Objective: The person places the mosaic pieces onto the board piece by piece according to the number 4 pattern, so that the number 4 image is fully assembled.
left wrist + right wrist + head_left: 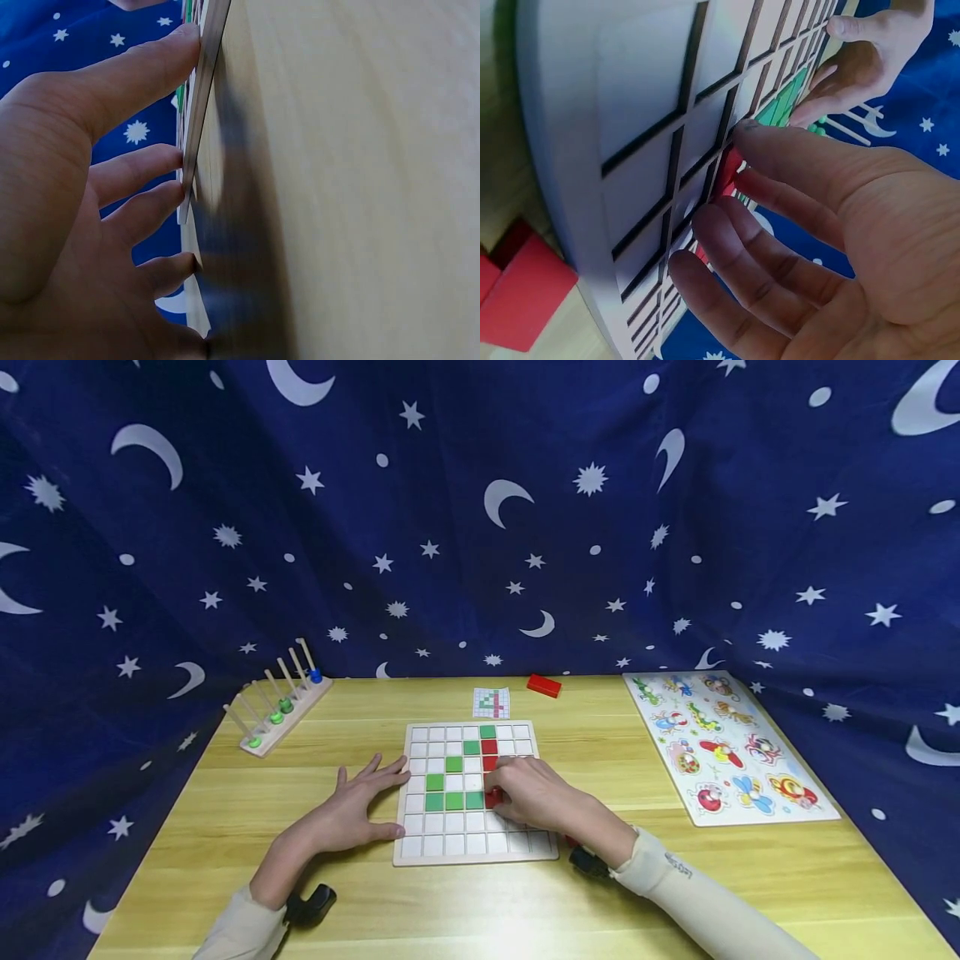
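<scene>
A white grid board lies on the table, with several green tiles in a stepped line and a row. Red tiles fill part of one column. My right hand is over the board, its thumb and index finger pinching a red tile at the grid, right of the green row; the fingers partly hide it. My left hand is spread at the board's left edge, with thumb and some fingertips touching the edge.
A small pattern card and a red block lie behind the board. Left stands a peg rack with green and blue beads; right lies a picture puzzle board. More red blocks sit beside the board near my right wrist.
</scene>
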The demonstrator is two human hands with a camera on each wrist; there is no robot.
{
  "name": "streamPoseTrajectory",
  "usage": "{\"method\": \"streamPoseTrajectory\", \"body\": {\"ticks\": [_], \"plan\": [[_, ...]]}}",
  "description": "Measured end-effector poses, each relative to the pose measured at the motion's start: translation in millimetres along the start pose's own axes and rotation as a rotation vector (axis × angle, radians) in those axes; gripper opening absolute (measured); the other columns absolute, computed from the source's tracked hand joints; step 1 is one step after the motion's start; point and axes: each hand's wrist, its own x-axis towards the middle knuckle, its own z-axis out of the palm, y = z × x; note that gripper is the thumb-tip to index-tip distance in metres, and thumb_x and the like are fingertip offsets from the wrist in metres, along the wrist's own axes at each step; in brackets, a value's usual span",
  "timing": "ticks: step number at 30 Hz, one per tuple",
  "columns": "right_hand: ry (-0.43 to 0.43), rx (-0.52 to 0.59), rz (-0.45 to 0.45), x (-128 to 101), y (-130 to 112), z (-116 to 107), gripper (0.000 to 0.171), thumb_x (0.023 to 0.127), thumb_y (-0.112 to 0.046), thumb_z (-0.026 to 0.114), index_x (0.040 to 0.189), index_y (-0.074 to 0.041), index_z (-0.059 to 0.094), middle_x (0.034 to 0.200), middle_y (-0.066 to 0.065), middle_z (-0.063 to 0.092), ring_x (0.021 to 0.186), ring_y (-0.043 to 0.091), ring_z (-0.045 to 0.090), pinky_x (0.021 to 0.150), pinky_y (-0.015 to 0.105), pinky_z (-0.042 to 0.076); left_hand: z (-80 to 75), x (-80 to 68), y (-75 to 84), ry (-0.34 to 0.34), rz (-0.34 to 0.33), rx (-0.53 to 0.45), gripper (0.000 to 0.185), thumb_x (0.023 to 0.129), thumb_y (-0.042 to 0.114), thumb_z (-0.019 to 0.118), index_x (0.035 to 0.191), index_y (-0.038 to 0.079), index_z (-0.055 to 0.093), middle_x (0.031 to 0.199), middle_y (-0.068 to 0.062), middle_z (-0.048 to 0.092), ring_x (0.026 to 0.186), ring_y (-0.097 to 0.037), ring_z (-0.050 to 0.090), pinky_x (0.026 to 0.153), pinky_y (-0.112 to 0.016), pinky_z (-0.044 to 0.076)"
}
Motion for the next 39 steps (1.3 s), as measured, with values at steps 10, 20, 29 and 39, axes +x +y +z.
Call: {"method": "streamPoseTrajectory", "body": {"ticks": [10, 20, 29, 39], "plan": [[0.014, -0.013, 0.089, -23, 11, -23, 0.017, 0.080, -0.009, 0.080, 0.096, -0.008, 0.074, 0.079, -0.001, 0.058, 0.064, 0.011, 0.045, 0.054, 0.027, 0.039, 0.6, 0.6, -1.5, -0.006, 0.003, -0.002, 0.080, 0.080, 0.041, 0.083, 0.147, 0.012, 0.051, 0.162, -0.003, 0.029, 0.149, -0.040, 0.012, 0.102, -0.081, -0.006], [-0.010, -0.061, 0.150, -54, 31, -36, 0.016, 0.079, -0.009, 0.082, 0.092, -0.007, 0.072, 0.076, -0.002, 0.055, 0.062, 0.010, 0.043, 0.055, 0.027, 0.038, 2.5, 0.9, -1.8, -0.009, 0.004, -0.004, 0.079, 0.081, 0.042, 0.083, 0.147, 0.013, 0.051, 0.162, -0.001, 0.028, 0.150, -0.039, 0.012, 0.102, -0.081, -0.006], [-0.004, -0.060, 0.171, -81, 41, -40, 0.020, 0.074, -0.004, 0.082, 0.089, -0.009, 0.069, 0.072, -0.004, 0.051, 0.061, 0.009, 0.041, 0.053, 0.026, 0.036, 1.5, 1.4, -2.8, 0.001, 0.001, 0.002, 0.080, 0.080, 0.042, 0.083, 0.148, 0.014, 0.051, 0.162, -0.001, 0.028, 0.150, -0.039, 0.012, 0.102, -0.081, -0.005], [-0.036, -0.039, 0.182, -97, 48, -31, 0.026, 0.072, -0.007, 0.085, 0.093, -0.010, 0.069, 0.078, -0.005, 0.055, 0.066, 0.009, 0.045, 0.057, 0.028, 0.039, 2.6, 1.2, -2.2, -0.005, -0.005, 0.003, 0.080, 0.081, 0.041, 0.083, 0.148, 0.014, 0.050, 0.162, 0.000, 0.028, 0.150, -0.038, 0.011, 0.102, -0.080, -0.005]]}}
